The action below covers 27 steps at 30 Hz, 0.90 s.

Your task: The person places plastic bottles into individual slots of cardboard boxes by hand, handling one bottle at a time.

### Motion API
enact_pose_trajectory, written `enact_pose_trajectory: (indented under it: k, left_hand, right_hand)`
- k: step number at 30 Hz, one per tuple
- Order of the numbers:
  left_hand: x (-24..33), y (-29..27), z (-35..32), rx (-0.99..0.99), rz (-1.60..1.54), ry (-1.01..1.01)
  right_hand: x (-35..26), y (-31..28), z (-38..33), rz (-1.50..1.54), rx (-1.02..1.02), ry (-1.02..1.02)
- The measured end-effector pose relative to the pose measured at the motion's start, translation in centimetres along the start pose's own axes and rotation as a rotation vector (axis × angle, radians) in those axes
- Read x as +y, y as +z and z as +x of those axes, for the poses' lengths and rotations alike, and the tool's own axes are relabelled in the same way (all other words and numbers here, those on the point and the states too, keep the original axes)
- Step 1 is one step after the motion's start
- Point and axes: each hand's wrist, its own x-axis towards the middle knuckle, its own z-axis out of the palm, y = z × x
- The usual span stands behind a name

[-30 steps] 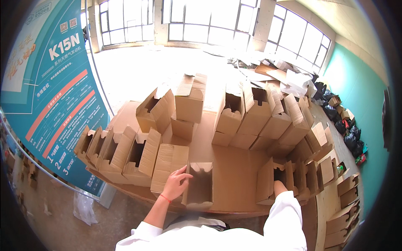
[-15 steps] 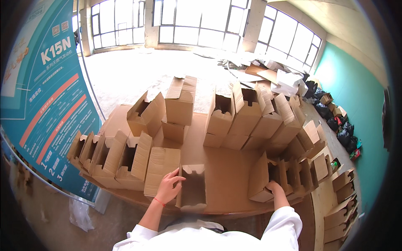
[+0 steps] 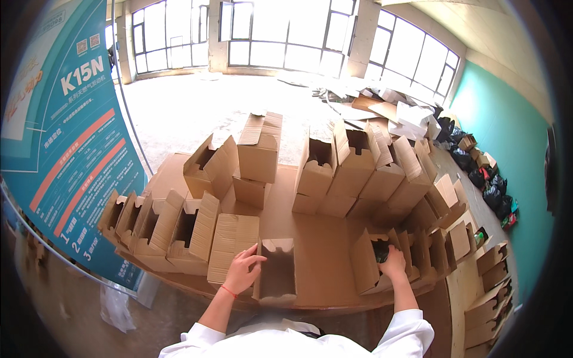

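Open box [image 3: 276, 269] lies at the near edge of the table [image 3: 322, 250], its mouth facing up toward me, with my left hand [image 3: 242, 271] on its left wall, fingers [image 3: 255, 260] spread and curled over that edge. Just left of that hand rests a flat carton [image 3: 231, 241], and beyond it a row of boxes [image 3: 161, 224] stands along the table's left side. My right hand [image 3: 394, 262] reaches into a second box [image 3: 373, 262] at the right, touching something dark [image 3: 381, 252] inside; I cannot tell whether those fingers are closed on it. More boxes [image 3: 358, 170] stand upright across the far side, and a blue banner [image 3: 65, 137] hangs to the left.
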Motion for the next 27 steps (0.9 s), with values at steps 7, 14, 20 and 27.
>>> enact_pose_trajectory:
  k: [7, 14, 20, 27]
  left_hand:
    - [0.2, 0.3, 0.0, -0.003, 0.024, 0.007]
    - [0.5, -0.1, -0.1, 0.005, -0.001, -0.019]
    - [0.1, 0.1, -0.3, -0.012, 0.029, -0.017]
    - [0.5, 0.1, 0.0, -0.013, 0.033, -0.005]
  right_hand:
    - [-5.7, -12.1, -6.1, 0.293, 0.588, -0.159]
    - [-14.5, -12.5, -10.8, 0.914, 0.260, -0.598]
    - [-22.7, -4.1, -12.3, 0.558, 0.256, -0.923]
    - [-26.2, 3.4, -11.3, 0.041, 0.246, -1.013]
